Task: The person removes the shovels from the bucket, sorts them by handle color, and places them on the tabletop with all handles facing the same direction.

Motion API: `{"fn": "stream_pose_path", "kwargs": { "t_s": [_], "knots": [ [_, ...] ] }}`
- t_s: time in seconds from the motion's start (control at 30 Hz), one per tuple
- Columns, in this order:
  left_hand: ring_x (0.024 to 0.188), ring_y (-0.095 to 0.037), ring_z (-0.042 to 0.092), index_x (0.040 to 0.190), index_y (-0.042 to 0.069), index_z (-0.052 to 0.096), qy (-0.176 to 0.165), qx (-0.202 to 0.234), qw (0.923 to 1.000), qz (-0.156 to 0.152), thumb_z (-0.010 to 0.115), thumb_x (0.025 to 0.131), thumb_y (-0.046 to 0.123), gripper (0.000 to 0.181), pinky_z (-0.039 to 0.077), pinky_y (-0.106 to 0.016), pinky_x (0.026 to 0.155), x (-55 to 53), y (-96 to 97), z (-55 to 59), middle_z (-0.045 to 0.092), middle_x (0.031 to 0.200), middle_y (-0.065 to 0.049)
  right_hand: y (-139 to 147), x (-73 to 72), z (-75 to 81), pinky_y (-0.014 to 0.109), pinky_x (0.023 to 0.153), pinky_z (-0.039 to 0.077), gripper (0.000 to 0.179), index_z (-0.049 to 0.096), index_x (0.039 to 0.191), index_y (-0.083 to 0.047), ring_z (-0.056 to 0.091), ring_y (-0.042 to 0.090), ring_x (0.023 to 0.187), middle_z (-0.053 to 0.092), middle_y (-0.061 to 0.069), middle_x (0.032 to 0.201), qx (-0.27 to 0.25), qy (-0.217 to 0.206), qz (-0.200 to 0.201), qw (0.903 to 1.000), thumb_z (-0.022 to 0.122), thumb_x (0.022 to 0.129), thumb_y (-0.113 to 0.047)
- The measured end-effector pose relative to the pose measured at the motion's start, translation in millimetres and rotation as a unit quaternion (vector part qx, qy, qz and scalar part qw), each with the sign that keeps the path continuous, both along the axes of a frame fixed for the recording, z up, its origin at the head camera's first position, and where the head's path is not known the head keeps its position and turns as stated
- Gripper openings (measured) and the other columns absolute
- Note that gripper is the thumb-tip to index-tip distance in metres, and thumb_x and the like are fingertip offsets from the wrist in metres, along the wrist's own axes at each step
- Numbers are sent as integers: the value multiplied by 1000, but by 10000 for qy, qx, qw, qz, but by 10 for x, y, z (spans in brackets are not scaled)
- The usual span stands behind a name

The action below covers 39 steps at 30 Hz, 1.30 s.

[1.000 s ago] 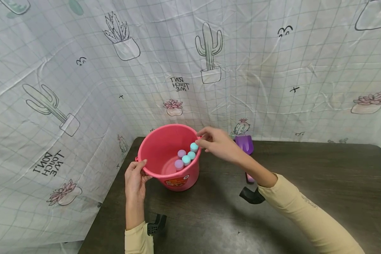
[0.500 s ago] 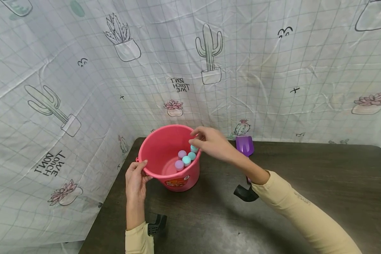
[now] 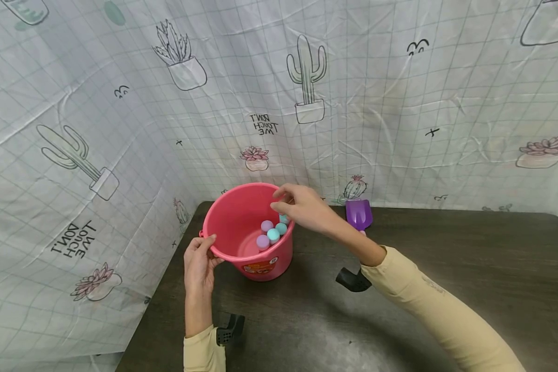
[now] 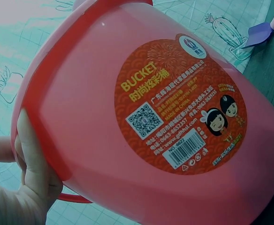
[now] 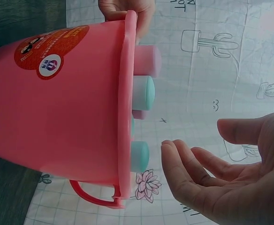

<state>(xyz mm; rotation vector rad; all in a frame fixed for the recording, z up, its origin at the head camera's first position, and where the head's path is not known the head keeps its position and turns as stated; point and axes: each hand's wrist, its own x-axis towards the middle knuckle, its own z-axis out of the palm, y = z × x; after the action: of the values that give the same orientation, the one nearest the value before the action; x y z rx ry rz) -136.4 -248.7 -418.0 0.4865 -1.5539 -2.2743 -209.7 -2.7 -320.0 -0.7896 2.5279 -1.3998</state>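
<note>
A pink bucket stands on the dark table, its mouth facing up. My left hand holds its near left rim, thumb over the edge, as the left wrist view also shows. Against the right inner wall lean several upright rods with rounded ends, some teal and some purple; in the right wrist view their tops stick out past the rim. My right hand hovers over the right rim with nothing in it, fingers loosely bent and thumb apart, near a teal-ended rod. The lower parts of the rods are hidden.
A purple toy shovel with a pink handle lies on the table right of the bucket, partly behind my right forearm. A printed cactus curtain hangs behind and to the left. The dark table extends right.
My right hand has shifted left over the bucket's rim, covering part of the rightmost teal-ended rod and uncovering more of the shovel. The left hand and bucket stay in place.
</note>
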Motion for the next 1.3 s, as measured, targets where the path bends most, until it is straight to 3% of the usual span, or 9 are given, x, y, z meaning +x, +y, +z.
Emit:
{"fn": "stream_pose_path", "kwargs": {
  "t_s": [0.2,0.43,0.7,0.9,1.3],
  "knots": [
    [50,-11,60,91,0,46,-23,-50,10000,15,56,95,6,13,52,-20,47,-17,12,-8,58,71,-7,-46,-31,8,30,74,51,28,62,114,-7,61,17,85,65,3,99,52,-26,-10,10000,61,92,-23],
    [52,-11,61,91,0,46,-124,-172,9998,51,57,94,9,15,53,-21,49,-12,15,-10,58,72,-7,-100,-65,-10,30,65,52,29,60,116,-6,65,25,76,65,7,99,32,-124,71,9999,60,93,-24],
    [51,-11,60,90,1,47,-43,-32,10000,81,56,95,7,12,53,-20,50,7,6,-6,58,74,-7,-189,-129,5,31,72,51,30,62,115,-7,60,18,85,64,4,102,354,-38,5,9994,61,92,-26],
    [52,-11,61,90,2,47,-121,-78,9998,99,57,95,9,13,52,-20,49,13,0,-6,59,71,-6,-261,-165,-1,30,67,53,32,60,116,-4,65,24,76,64,7,99,400,-219,97,9989,62,92,-24],
    [53,-11,62,90,1,48,-21,-79,9999,100,56,95,7,11,54,-22,51,-2,11,-13,59,76,-7,-358,-202,-7,28,66,53,33,60,116,-3,66,20,73,65,6,96,698,-241,230,9970,62,91,-24]
  ]
}}
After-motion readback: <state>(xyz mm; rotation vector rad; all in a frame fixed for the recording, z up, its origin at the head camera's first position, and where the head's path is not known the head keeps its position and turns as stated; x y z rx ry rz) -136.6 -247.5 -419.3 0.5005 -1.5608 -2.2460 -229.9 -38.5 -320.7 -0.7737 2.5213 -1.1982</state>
